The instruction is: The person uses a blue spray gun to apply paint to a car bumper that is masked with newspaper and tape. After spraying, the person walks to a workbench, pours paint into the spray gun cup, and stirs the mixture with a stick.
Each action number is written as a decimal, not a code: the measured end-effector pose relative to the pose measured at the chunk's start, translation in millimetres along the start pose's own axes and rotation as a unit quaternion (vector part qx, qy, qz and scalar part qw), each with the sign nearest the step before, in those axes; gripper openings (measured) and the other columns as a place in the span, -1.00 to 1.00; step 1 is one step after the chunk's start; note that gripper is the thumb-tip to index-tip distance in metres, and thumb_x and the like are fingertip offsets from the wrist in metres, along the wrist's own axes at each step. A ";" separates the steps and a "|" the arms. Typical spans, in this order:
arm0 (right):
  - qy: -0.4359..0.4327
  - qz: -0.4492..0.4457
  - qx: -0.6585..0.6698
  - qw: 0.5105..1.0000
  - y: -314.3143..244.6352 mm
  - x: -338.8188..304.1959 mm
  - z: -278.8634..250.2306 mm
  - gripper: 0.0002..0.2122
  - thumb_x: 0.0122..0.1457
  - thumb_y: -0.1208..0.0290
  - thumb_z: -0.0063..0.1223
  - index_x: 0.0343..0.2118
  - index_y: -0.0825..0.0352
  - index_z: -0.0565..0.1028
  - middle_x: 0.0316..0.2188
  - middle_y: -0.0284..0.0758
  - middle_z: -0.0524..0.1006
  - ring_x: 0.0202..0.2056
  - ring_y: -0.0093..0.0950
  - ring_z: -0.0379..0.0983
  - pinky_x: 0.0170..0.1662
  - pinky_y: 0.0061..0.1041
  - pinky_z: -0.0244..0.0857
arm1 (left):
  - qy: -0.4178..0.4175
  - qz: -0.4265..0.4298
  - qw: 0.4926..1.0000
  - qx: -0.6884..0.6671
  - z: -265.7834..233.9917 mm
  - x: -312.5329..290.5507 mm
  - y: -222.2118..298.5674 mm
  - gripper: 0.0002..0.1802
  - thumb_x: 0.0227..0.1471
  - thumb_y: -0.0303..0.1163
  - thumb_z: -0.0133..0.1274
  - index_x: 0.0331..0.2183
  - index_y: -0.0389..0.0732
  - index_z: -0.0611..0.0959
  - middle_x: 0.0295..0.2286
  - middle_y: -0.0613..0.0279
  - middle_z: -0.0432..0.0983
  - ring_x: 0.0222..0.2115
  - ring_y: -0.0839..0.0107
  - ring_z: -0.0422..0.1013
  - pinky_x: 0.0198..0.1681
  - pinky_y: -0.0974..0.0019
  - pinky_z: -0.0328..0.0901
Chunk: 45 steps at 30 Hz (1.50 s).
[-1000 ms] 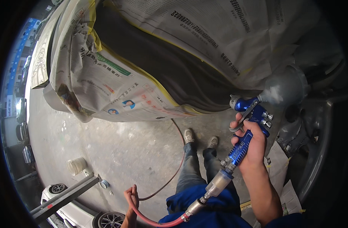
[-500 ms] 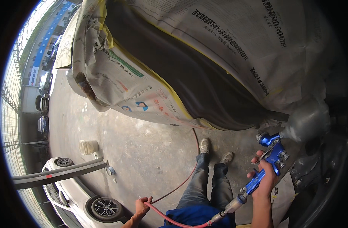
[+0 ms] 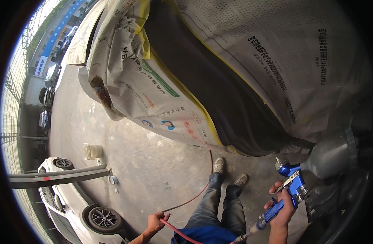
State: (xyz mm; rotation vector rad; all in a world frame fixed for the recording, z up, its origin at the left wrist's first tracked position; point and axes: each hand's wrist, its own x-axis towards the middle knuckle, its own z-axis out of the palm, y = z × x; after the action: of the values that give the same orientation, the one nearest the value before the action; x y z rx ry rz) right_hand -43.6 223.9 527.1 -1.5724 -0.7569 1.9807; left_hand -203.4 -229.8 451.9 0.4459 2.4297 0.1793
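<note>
My right hand is wrapped round the grip of a blue spray gun, with fingers by its silver trigger. A grey translucent paint cup sits on the gun. The nozzle points up and left, just below the lower end of a dark curved car panel and apart from it. Newspaper masking edged with yellow tape surrounds the panel. My left hand, low and left of my legs, is closed round a red air hose, which runs across to the gun's handle.
A white car stands at lower left, behind a grey beam or post. A whitish bucket and a small blue-rimmed can are on the concrete floor. Part of the hose trails on the floor near my shoes.
The view has shifted, so the masked panel appears farther right and lower. My right hand and the spray gun appear lower in the picture. Both hands keep their holds.
</note>
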 end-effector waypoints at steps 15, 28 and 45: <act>-0.056 -0.047 0.071 0.995 29.4 24.8 -51.2 -0.69 0.26 0.28 -0.09 -0.01 0.34 0.33 -0.15 -0.35 0.41 -0.15 -0.54 0.38 -0.55 -0.58 0.45 | 0.059 -0.026 0.997 -0.032 5.6 11.9 -1.4 -0.50 -0.08 -0.20 0.31 -0.76 -0.31 0.47 -0.79 -0.01 0.34 -0.78 0.15 0.27 -0.64 0.19 0.20; -0.173 0.018 0.127 0.977 61.8 -12.2 -98.8 -0.65 0.23 0.25 0.01 0.01 0.31 0.33 -0.16 -0.33 0.45 -0.20 -0.46 0.44 -0.59 -0.53 0.43 | 0.080 0.002 0.997 0.002 42.2 -54.7 -22.3 -0.49 -0.06 -0.25 0.28 -0.78 -0.32 0.41 -0.79 -0.06 0.27 -0.78 0.10 0.23 -0.65 0.15 0.14; 0.127 -0.040 0.131 0.982 120.0 -8.5 -154.1 -0.79 0.24 0.30 0.03 -0.11 0.22 0.49 -0.21 -0.47 0.54 -0.25 -0.62 0.48 -0.44 -0.55 0.34 | 0.084 0.093 0.992 0.023 16.5 -65.6 -79.1 -0.52 -0.06 -0.26 0.24 -0.76 -0.29 0.39 -0.76 -0.03 0.31 -0.73 0.00 0.27 -0.60 0.12 0.17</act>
State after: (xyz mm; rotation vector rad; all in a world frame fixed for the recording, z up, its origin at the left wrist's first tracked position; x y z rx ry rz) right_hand 103.8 149.5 422.5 -1.5683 -0.4303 1.7021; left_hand -166.6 -327.0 458.5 0.7051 2.5590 0.2513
